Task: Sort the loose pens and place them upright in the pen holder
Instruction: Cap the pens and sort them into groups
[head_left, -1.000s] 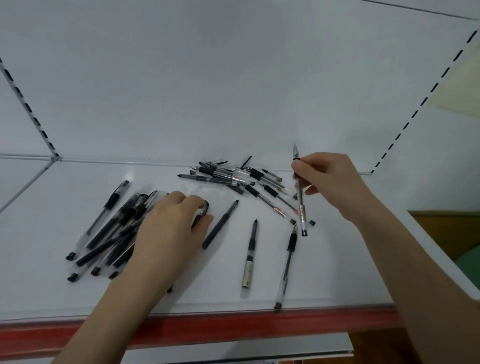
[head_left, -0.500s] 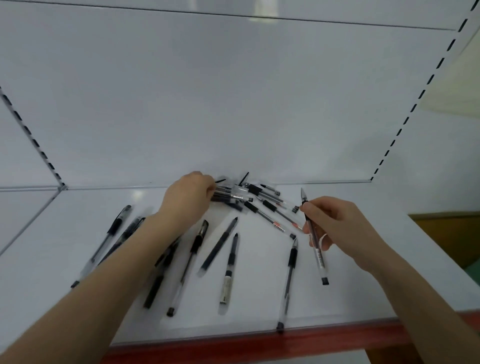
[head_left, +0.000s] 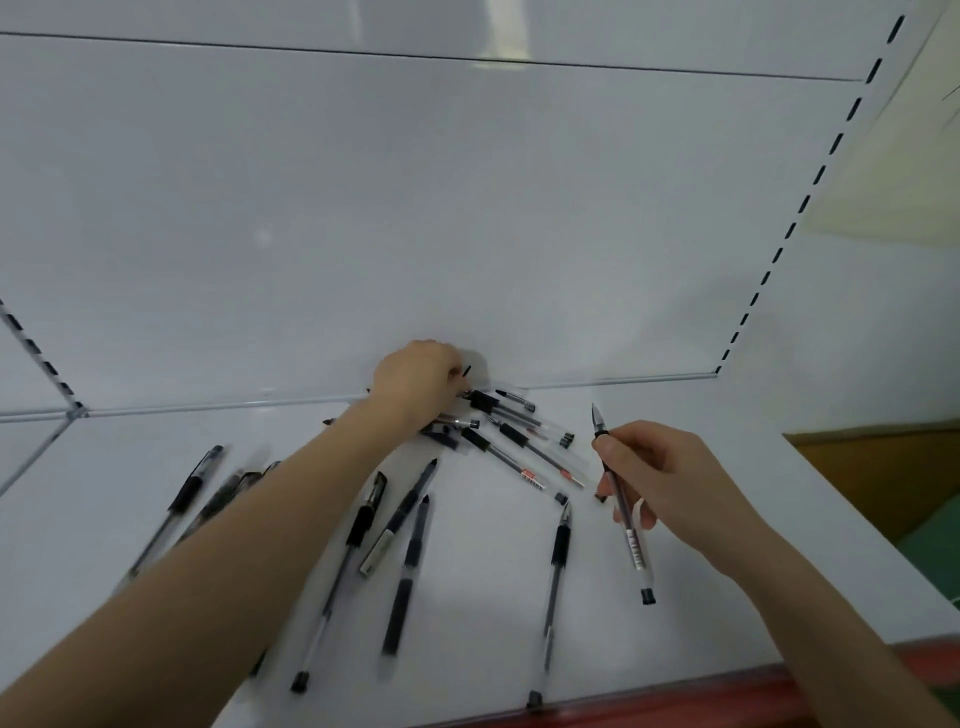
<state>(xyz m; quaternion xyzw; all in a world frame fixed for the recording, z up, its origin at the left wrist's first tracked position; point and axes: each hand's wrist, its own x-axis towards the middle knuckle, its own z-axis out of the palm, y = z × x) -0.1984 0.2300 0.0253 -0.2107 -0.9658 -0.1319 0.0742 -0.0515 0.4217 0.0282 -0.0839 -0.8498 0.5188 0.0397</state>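
Several black and clear pens lie scattered on a white shelf (head_left: 727, 545). My right hand (head_left: 660, 478) pinches one clear pen (head_left: 631, 540), tip pointing up and away, above the shelf at the right. My left hand (head_left: 415, 382) reaches to the back of the shelf and curls its fingers over a heap of pens (head_left: 509, 421) by the back wall; which pen it grips is hidden. More pens (head_left: 400, 551) lie in the middle and a group of pens (head_left: 197, 488) lies at the left, partly under my left forearm. No pen holder is in view.
The shelf has a white back panel (head_left: 467, 208), slotted uprights (head_left: 800, 208) at both sides and a red front edge (head_left: 675, 701). A brown surface (head_left: 872, 467) and green floor show past the shelf's right end.
My left hand left the pen group at the left and reached back to the heap by the wall. My right hand with its pen came down and to the right. The camera tilted up.
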